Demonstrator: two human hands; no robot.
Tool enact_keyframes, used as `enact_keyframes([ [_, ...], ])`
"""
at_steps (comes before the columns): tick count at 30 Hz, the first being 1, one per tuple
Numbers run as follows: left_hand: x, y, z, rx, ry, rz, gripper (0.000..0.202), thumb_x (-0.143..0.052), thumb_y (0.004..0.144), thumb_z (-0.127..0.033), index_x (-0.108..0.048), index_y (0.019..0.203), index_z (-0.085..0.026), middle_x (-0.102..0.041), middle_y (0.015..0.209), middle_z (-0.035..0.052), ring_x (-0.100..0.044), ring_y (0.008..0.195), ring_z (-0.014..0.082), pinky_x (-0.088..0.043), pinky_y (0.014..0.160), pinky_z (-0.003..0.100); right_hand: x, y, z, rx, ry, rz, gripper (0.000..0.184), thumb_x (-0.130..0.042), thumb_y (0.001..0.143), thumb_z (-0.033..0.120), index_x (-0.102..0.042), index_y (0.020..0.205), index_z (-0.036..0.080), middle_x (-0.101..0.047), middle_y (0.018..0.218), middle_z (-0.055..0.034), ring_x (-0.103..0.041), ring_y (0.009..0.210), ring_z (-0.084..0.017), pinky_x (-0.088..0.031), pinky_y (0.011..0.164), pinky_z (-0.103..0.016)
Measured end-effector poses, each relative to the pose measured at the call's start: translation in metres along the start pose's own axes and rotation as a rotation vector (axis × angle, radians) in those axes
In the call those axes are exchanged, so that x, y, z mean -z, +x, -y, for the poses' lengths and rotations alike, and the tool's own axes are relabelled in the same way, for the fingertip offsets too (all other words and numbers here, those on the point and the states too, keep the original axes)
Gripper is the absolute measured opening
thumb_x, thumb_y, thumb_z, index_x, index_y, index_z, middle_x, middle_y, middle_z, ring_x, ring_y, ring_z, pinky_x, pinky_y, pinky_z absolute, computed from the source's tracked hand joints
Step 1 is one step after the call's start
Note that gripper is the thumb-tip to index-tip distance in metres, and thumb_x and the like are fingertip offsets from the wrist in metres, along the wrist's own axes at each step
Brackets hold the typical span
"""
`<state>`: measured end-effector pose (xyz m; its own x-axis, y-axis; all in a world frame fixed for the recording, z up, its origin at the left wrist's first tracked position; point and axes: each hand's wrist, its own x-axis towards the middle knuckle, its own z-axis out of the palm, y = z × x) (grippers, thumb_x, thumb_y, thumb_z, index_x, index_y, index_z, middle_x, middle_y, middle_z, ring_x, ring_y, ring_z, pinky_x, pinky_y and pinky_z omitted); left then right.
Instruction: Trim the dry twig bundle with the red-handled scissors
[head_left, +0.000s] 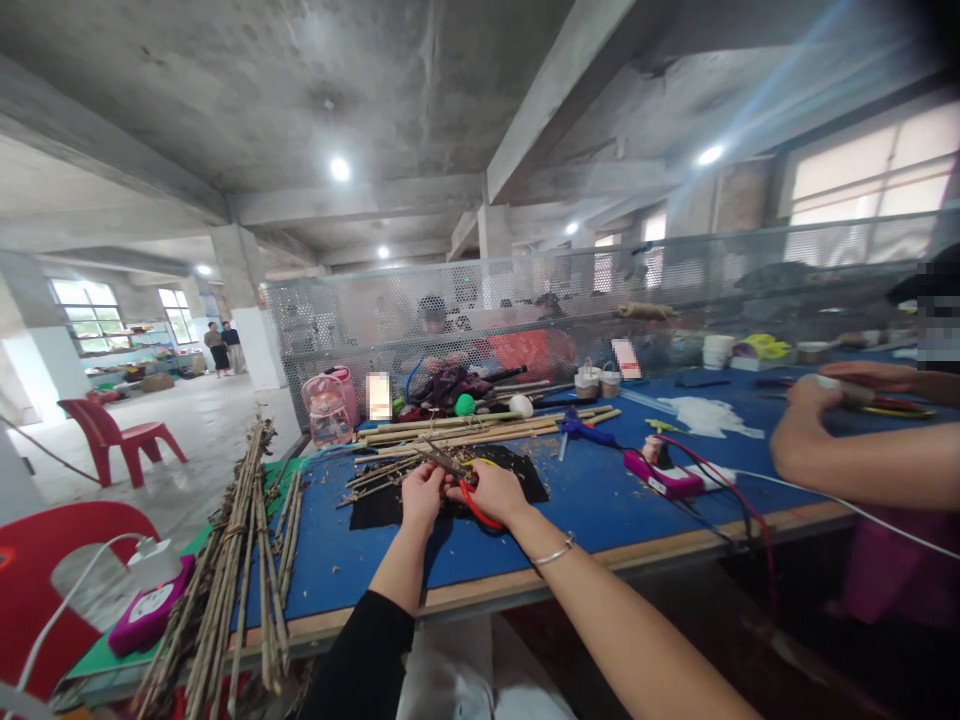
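Observation:
My right hand (495, 492) is closed around scissors (480, 510) with red and yellow on the handles; the blades point up and left. My left hand (422, 494) is pinched together close beside the blades, and whatever is between its fingertips is too small to make out. Both hands are over a black cloth (375, 514) on the blue tabletop (322, 560). Short cut twigs (367, 485) and brown scraps lie on the cloth. Just behind are several longer pale sticks (487, 432).
At left lies a bundle of long dry stalks (232, 560). A purple power strip (664, 475), cords and a blue glue gun (589, 430) lie to the right. A co-worker's arms (855, 450) reach in at right. A perforated metal screen (360, 320) stands behind.

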<state>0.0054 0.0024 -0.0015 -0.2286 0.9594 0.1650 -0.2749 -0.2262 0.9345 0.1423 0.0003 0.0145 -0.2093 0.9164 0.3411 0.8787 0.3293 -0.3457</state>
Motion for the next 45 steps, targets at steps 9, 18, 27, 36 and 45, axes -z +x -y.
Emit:
enact_keyframes([
  [9,0.0002,0.0009,-0.0015,-0.005,-0.032,-0.031,0.027,-0.068,0.057,-0.029,-0.064,0.076,-0.01,-0.06,0.059,0.0016,-0.054,0.051,0.0087,-0.043,0.048,0.018,0.0019,0.0006,0.0001,-0.027,-0.033,0.02,0.056,-0.048,0.064,0.07,-0.058,0.087,0.02,-0.065,0.087,-0.0077,-0.061,0.082,-0.022,-0.04,0.065,-0.027],
  [18,-0.0019,-0.0002,-0.0041,0.044,-0.093,-0.075,0.023,-0.07,0.061,-0.02,-0.064,0.081,-0.012,-0.063,0.067,0.0031,-0.057,0.056,0.0079,-0.045,0.053,0.018,-0.0003,0.0027,-0.0025,-0.042,-0.022,0.008,0.053,-0.044,0.068,0.069,-0.058,0.087,0.021,-0.066,0.087,-0.0076,-0.061,0.082,-0.024,-0.041,0.065,-0.028],
  [27,-0.0029,-0.0004,-0.0073,0.071,-0.139,-0.105,0.014,-0.068,0.06,-0.014,-0.064,0.073,-0.01,-0.062,0.066,0.0036,-0.055,0.053,0.0053,-0.044,0.051,0.015,-0.0048,0.0037,-0.0049,0.059,-0.003,-0.02,0.058,-0.05,0.063,0.069,-0.054,0.092,0.019,-0.063,0.09,-0.0076,-0.059,0.085,-0.022,-0.039,0.067,-0.028],
  [36,-0.0015,0.0001,-0.004,0.062,-0.082,-0.051,0.025,-0.069,0.056,-0.027,-0.065,0.075,-0.011,-0.064,0.067,0.0046,-0.056,0.055,0.0097,-0.043,0.049,0.019,0.0005,0.0015,-0.0005,0.017,-0.008,0.024,0.051,-0.046,0.069,0.066,-0.055,0.09,0.021,-0.064,0.087,-0.0059,-0.06,0.083,-0.021,-0.038,0.066,-0.027],
  [45,0.0003,0.0017,0.0013,0.034,-0.016,-0.037,0.032,-0.066,0.059,-0.036,-0.064,0.078,-0.011,-0.063,0.065,0.0042,-0.056,0.054,0.011,-0.041,0.047,0.019,-0.0027,0.0027,-0.0015,0.03,0.012,-0.005,0.051,-0.046,0.069,0.066,-0.054,0.088,0.02,-0.063,0.085,-0.0056,-0.06,0.08,-0.02,-0.038,0.064,-0.026],
])
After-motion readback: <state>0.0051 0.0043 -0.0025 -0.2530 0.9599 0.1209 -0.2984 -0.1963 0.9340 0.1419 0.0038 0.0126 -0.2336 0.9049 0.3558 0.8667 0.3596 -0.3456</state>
